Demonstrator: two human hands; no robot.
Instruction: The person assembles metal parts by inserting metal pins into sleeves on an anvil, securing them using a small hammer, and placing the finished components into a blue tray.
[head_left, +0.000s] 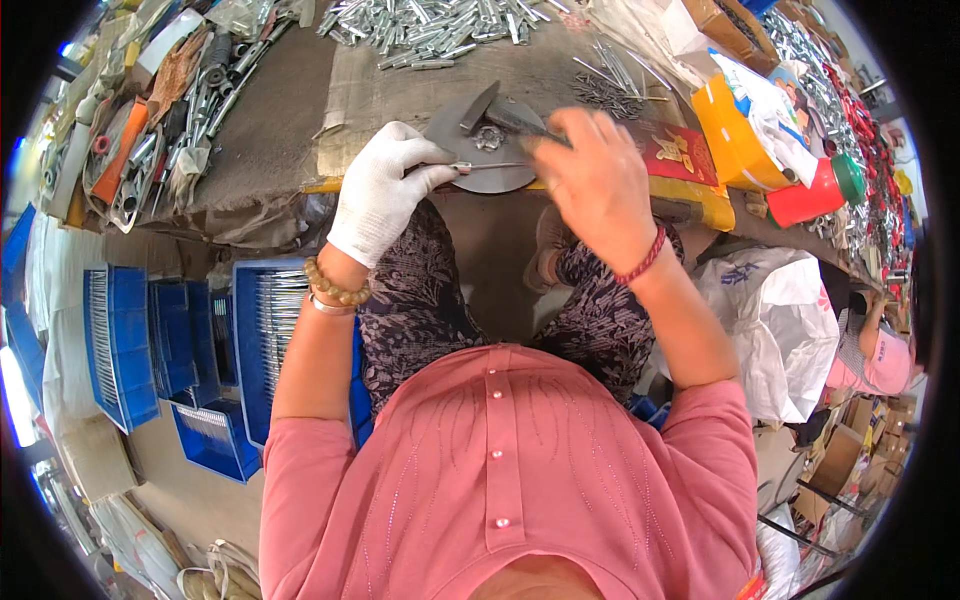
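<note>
Steadying a thin silvery metal rod (497, 165) over a round grey metal plate (500, 182) seems the step, the white-gloved left hand (390, 188) pinching its end, the bare right hand (597, 185) too blurred to tell, careful alignment probably needed next.

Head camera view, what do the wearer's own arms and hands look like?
The left hand wears a white knit glove, with a tan beaded bracelet and silver-coloured bangle below it. The right hand is ungloved, with a red cord-like bracelet at the wrist. Both sleeves are short and pink.
</note>
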